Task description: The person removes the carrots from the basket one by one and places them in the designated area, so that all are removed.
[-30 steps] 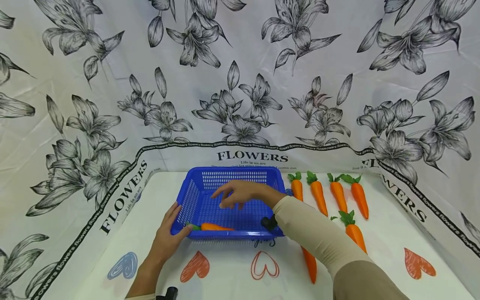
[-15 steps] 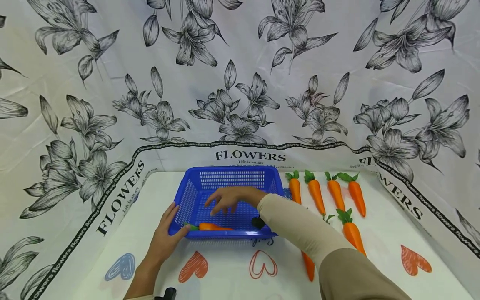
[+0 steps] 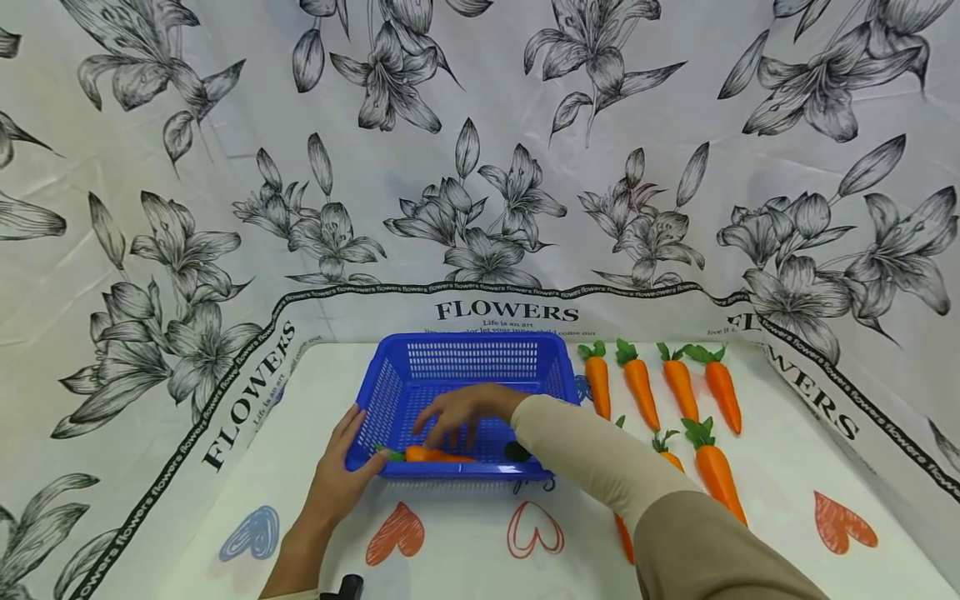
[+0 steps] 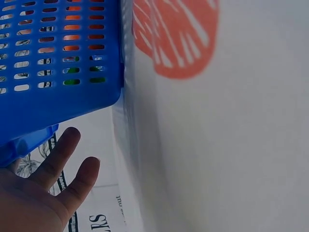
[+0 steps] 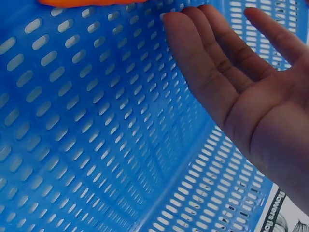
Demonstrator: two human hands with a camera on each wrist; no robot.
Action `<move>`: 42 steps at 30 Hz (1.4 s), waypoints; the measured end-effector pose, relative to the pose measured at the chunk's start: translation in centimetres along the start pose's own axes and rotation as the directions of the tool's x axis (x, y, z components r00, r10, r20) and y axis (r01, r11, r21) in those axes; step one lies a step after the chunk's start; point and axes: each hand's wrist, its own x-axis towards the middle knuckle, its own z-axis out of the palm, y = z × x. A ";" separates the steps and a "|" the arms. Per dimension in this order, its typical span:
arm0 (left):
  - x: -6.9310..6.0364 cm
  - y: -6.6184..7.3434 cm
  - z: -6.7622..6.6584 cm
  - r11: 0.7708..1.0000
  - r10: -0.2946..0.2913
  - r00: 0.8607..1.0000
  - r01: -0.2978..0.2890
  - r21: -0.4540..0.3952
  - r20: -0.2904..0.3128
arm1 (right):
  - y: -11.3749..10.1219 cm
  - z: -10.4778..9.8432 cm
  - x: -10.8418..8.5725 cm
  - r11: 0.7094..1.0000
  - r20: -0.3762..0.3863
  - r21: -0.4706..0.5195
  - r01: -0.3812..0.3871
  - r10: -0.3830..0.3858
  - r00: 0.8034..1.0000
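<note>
A blue plastic basket (image 3: 472, 468) with slotted walls stands on the table. Inside it, along the front wall, lies an orange carrot (image 3: 431, 455) with green leaves at its left end. My left hand (image 3: 337, 475) rests against the basket's front left corner, thumb by the front rim. Two of its fingers (image 4: 79, 183) show straight and spread beside the basket wall in the left wrist view; the others are hidden. Over the basket floor, close behind the carrot, hovers my right hand (image 3: 457, 412). The right wrist view shows its fingers (image 5: 183, 53) extended, the palm holding nothing.
Several more carrots (image 3: 637, 392) lie on the table right of the basket, leaves pointing away. One carrot (image 3: 625, 537) is partly hidden by the right sleeve (image 3: 592, 458). A white cloth (image 3: 487, 208) with flower prints hangs behind the table.
My right hand has shifted slightly and lowered inside the basket, coming nearer the carrot. The right forearm has swung a little left, uncovering more of one carrot on the table. My left hand stays at the corner.
</note>
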 end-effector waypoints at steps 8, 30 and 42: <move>-0.1 0.2 -0.2 1.000 -0.009 1.000 0.009 -0.001 0.000 | -0.5 0.7 0.6 1.000 0.041 0.014 -0.010 0.010 0.999; 0.0 0.4 0.1 0.999 -0.035 0.999 0.035 -0.001 0.004 | -0.1 0.5 0.2 0.996 0.072 -0.079 -0.031 0.037 0.997; 0.0 0.7 -0.1 0.999 -0.039 0.999 0.039 0.010 0.018 | -0.5 -0.9 -0.8 1.000 0.021 -0.004 0.016 -0.016 1.000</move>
